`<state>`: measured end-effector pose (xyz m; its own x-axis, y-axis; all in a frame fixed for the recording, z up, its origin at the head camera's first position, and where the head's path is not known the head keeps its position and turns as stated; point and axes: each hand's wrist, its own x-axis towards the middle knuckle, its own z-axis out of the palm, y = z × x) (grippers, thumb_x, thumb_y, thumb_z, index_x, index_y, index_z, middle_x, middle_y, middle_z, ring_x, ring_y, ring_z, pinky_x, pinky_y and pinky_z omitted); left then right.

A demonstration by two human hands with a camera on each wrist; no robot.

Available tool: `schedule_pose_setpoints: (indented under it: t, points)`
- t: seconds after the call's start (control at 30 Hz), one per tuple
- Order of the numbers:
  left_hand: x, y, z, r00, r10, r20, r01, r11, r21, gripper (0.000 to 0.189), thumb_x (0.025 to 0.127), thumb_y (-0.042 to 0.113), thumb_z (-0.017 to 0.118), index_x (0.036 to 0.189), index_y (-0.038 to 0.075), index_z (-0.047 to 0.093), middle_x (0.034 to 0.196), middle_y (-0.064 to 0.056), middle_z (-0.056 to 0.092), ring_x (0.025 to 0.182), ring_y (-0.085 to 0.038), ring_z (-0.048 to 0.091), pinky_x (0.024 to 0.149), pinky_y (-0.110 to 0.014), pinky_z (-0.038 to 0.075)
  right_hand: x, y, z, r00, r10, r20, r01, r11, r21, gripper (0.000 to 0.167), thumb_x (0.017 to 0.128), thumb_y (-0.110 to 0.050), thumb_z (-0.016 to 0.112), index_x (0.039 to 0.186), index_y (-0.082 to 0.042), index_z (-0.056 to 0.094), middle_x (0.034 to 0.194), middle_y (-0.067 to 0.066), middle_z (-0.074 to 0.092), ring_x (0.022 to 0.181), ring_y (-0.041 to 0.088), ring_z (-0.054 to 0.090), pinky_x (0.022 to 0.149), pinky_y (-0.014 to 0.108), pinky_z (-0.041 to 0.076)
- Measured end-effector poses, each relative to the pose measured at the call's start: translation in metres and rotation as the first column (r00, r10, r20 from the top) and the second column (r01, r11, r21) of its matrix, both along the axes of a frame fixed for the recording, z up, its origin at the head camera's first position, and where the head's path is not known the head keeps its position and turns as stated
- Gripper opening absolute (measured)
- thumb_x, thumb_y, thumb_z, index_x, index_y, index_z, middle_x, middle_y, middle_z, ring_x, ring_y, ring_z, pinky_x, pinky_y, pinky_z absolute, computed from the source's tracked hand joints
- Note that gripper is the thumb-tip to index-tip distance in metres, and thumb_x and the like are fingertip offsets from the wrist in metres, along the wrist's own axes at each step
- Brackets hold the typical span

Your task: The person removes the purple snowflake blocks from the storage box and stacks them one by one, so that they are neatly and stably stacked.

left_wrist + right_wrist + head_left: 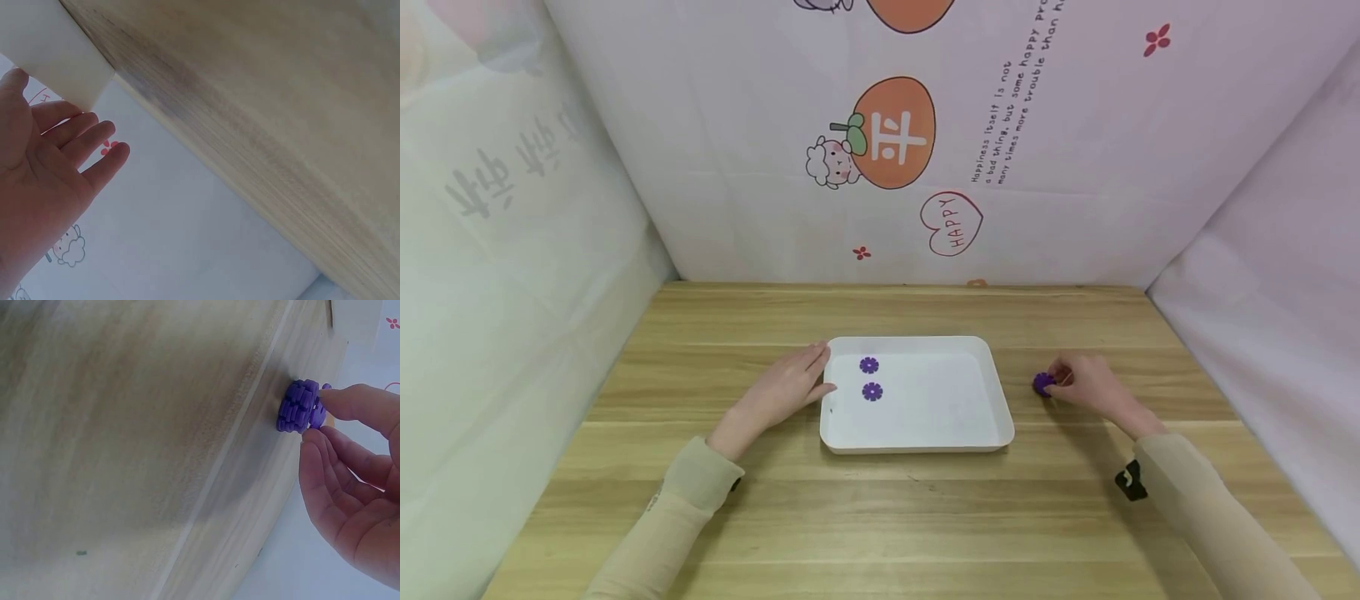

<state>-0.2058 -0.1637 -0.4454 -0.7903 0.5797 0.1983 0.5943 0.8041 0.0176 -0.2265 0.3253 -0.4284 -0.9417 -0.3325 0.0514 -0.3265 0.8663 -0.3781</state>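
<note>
A white rectangular tray (936,408) lies on the table, with two purple snowflake discs (872,392) in its left part, one behind the other. My left hand (781,387) rests against the tray's left side, fingers extended at the back left corner and thumb at the rim. To the right of the tray, my right hand (1093,385) is over a short stack of purple snowflake discs (297,406). In the right wrist view its thumb and fingertips pinch a tilted disc (319,417) at the top of this stack.
The wood-grain table (910,525) extends around the tray on all sides. A printed white cloth (760,208) rises behind it, with plain-looking cloth walls at left and right. A dark patch (1131,481) shows beside the right sleeve.
</note>
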Motion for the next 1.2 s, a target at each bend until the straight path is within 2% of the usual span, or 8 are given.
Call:
schedule_pose_setpoints:
  t: [0.43,0.7,0.93,1.2]
  points:
    - [0.001,0.001,0.0,1.0,0.007,0.008,-0.007,1.0,-0.002,0.065,0.102,0.042,0.053,0.143,-0.008,0.046,0.15,-0.024,0.046,0.138,-0.035,0.05,0.114,-0.047,0.045,0.002,-0.001,0.001,1.0,0.002,0.016,-0.002,1.0,0.005,0.023,0.081,-0.008,0.077,0.096,0.007,0.067,0.087,0.019,0.072,0.077,0.025,0.069,0.069,0.039,0.06]
    - [0.001,0.001,0.0,1.0,-0.008,-0.017,0.008,1.0,0.022,0.065,0.1,0.04,0.056,0.141,-0.01,0.048,0.148,-0.026,0.049,0.135,-0.037,0.052,0.112,-0.048,0.047,0.003,-0.001,0.002,1.0,0.009,0.021,-0.009,1.0,0.005,0.023,0.081,-0.007,0.076,0.096,0.007,0.066,0.088,0.021,0.071,0.077,0.029,0.069,0.07,0.041,0.061]
    - [0.0,0.0,0.001,1.0,-0.009,-0.023,0.009,1.0,0.023,0.065,0.1,0.04,0.057,0.141,-0.01,0.048,0.148,-0.026,0.048,0.134,-0.037,0.053,0.111,-0.049,0.047,0.002,-0.005,0.008,0.999,-0.004,0.035,0.003,1.0,0.02,0.025,0.083,-0.01,0.075,0.099,0.007,0.066,0.09,0.021,0.071,0.079,0.031,0.069,0.07,0.042,0.061]
    - [0.0,0.0,0.001,1.0,0.004,0.008,-0.004,1.0,0.015,0.066,0.1,0.041,0.055,0.142,-0.009,0.046,0.149,-0.025,0.047,0.136,-0.037,0.051,0.113,-0.049,0.046,-0.001,-0.02,0.017,1.0,0.012,0.018,-0.012,1.0,0.015,0.028,0.086,-0.012,0.074,0.103,0.008,0.066,0.093,0.021,0.071,0.079,0.029,0.07,0.07,0.042,0.061]
